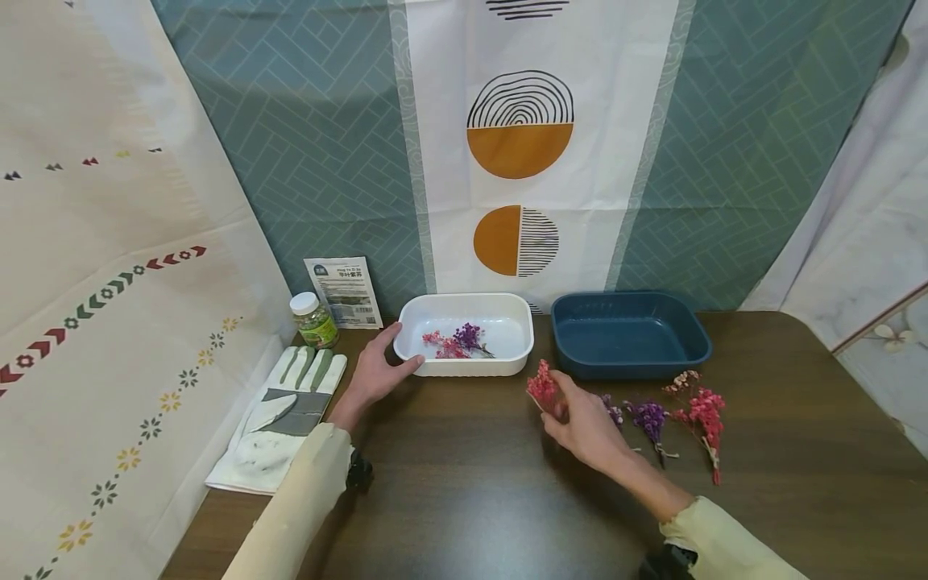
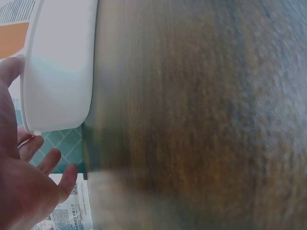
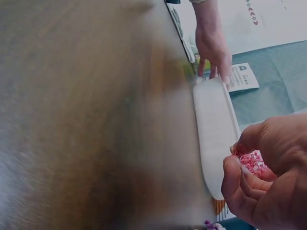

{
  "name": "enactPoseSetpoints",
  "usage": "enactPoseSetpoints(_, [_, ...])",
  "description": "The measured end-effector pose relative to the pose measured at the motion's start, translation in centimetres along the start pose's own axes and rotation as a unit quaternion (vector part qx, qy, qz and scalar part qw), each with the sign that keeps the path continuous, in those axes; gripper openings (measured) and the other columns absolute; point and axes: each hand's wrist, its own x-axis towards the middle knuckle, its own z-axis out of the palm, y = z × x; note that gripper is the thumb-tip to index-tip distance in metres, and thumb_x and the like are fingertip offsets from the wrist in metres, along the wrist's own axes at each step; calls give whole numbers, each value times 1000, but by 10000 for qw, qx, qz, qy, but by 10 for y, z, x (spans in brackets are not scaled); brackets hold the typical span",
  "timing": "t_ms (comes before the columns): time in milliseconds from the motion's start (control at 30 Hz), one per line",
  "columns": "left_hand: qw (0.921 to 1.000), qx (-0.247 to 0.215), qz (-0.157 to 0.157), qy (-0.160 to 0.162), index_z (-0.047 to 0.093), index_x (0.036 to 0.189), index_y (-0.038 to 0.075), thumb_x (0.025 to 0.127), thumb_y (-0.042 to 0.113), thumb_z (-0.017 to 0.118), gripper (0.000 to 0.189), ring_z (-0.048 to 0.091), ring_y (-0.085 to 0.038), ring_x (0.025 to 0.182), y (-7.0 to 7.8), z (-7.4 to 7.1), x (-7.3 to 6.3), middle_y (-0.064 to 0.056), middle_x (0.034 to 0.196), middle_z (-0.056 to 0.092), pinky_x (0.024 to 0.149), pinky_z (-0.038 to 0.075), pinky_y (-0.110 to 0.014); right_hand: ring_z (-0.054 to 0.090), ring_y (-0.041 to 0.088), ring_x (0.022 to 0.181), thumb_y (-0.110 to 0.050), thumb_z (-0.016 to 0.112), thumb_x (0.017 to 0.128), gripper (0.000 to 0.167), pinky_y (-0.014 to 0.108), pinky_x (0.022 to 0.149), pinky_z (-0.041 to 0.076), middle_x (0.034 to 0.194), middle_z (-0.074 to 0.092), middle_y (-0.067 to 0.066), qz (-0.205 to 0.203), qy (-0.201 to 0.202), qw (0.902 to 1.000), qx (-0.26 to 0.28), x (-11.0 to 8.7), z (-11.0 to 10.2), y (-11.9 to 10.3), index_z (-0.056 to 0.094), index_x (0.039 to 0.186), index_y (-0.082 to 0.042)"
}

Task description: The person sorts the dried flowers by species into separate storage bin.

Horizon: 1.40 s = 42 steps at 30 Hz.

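My left hand [image 1: 377, 372] rests against the left end of a white dish [image 1: 471, 368], its thumb at the rim and its fingers spread beside the outer wall. Inside that dish lie pink dried flowers [image 1: 448, 346] and a purple sprig [image 1: 470, 334]. Between thumb and fingers, my right hand [image 1: 589, 423] pinches a pink dried flower sprig [image 1: 542, 387] above the table, just right of the white dish. The right wrist view shows the sprig's pink clusters [image 3: 253, 163] partly hidden by the fingers.
A dark blue dish [image 1: 631, 372] stands right of the white one. Purple flowers [image 1: 649, 419] and pink flowers [image 1: 705, 415] lie before it. On the left are work gloves [image 1: 279, 427], a white-lidded jar [image 1: 316, 324] and a printed packet [image 1: 345, 292] leaning on the backdrop.
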Motion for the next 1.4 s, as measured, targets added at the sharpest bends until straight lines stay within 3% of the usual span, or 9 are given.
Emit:
enactPoseSetpoints(200, [10000,39,2,-4,37,153,4,88,38,76,83,34,-41,140,1,0,0,-18,156,36,112,26,-60,54,12,61,-3,78,85,69,27,50,48,81,59,2,-137,-83,9999,-10,9,-5,-2,41,144,2])
enactPoseSetpoints(533, [10000,49,-22,15,36,153,4,88,39,75,83,35,-41,140,1,-1,0,-19,156,36,111,27,-60,54,15,67,-3,79,82,67,26,54,48,80,60,3,-685,149,9974,-170,25,-11,-7,45,139,3])
enactPoseSetpoints(1033, [10000,-26,-45,31,38,153,6,88,38,76,82,35,-39,140,0,-1,0,-17,156,37,112,28,-59,52,15,65,-5,78,84,64,31,58,46,78,59,0,-1051,-110,9940,-290,63,-21,-19,46,139,4])
enactPoseSetpoints(1400, [10000,-8,2,23,38,152,4,88,37,76,82,35,-39,140,-1,0,1,-17,155,38,112,28,-59,54,16,61,-10,74,88,65,30,54,46,76,62,2,-780,-544,9925,-773,99,-22,-28,43,144,3])
